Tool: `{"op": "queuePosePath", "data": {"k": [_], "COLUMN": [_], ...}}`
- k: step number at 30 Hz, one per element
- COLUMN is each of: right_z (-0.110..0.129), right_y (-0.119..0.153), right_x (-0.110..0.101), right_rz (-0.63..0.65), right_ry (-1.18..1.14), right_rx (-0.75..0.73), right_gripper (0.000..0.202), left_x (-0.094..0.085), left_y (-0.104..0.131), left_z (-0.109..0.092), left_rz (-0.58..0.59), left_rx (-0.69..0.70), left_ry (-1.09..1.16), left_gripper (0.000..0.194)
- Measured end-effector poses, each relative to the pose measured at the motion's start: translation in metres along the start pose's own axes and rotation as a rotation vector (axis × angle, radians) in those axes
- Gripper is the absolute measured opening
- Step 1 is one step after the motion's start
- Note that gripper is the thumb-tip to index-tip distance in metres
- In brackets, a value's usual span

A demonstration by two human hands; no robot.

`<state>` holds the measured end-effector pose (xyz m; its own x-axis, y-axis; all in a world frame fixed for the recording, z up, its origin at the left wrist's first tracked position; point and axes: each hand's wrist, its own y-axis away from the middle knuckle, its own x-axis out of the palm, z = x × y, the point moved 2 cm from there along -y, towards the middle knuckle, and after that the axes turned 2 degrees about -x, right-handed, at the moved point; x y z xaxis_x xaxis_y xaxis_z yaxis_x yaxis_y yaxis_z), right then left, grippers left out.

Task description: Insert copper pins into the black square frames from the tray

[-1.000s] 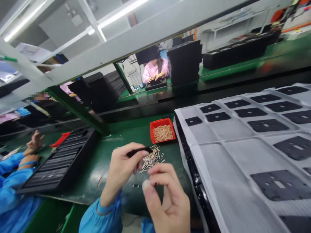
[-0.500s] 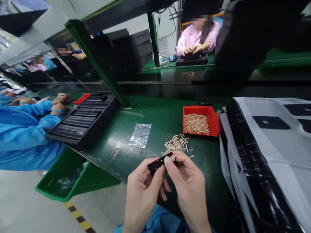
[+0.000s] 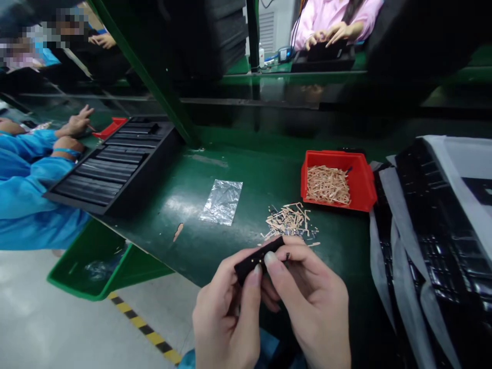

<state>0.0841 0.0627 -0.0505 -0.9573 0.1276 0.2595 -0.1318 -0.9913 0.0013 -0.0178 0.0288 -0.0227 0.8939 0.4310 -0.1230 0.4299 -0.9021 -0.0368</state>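
Observation:
A small black rectangular part (image 3: 250,262) with tiny bright dots is held between both hands, tilted up to the right. My left hand (image 3: 230,307) is closed on its left end, with the thumb on its near side. My right hand (image 3: 307,292) pinches its right end, the thumb pressing on the face; a tiny dark piece shows by the index finger. Just beyond the hands lies a loose pile of small tan pieces (image 3: 288,220). Behind it to the right, a red bin (image 3: 361,182) holds more tan pieces.
A clear plastic bag (image 3: 222,202) lies on the green table (image 3: 161,225). At left are a black tray (image 3: 111,205) of dark strips, a green bin (image 3: 77,287) and a person in blue sleeves. Wrapped black trays (image 3: 453,246) stand at right. Another person sits opposite.
The view has moved closer and lower over the table. Both hands still hold the black part, which shows more of its dotted face. A neighbour's hand at left has lifted with fingers spread.

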Motion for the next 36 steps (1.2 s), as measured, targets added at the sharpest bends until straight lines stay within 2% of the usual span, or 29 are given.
{"op": "queuePosePath", "data": {"k": [6,12,15,30,36], "right_z": [0.0,-0.002,-0.003,-0.006,-0.004], "right_y": [-0.001,0.001,0.002,0.002,0.002], "right_x": [0.0,-0.002,-0.002,0.002,0.003], "right_rz": [0.06,0.172,0.187,0.165,0.127], "right_ry": [0.03,0.08,0.065,0.023,0.032], "right_rx": [-0.037,-0.047,-0.036,-0.068,-0.089], "right_gripper": [0.013,0.012,0.012,0.011,0.012], "left_x": [-0.015,-0.028,-0.03,-0.033,-0.03], "left_y": [-0.003,-0.007,-0.008,-0.006,-0.005], "left_z": [0.002,-0.002,-0.003,-0.005,-0.006], "left_rz": [0.139,0.223,0.253,0.235,0.247], "left_rx": [0.036,0.078,0.091,0.081,0.043], "left_ry": [-0.1,-0.178,-0.191,-0.241,-0.243], "left_gripper": [0.029,0.033,0.033,0.023,0.027]}}
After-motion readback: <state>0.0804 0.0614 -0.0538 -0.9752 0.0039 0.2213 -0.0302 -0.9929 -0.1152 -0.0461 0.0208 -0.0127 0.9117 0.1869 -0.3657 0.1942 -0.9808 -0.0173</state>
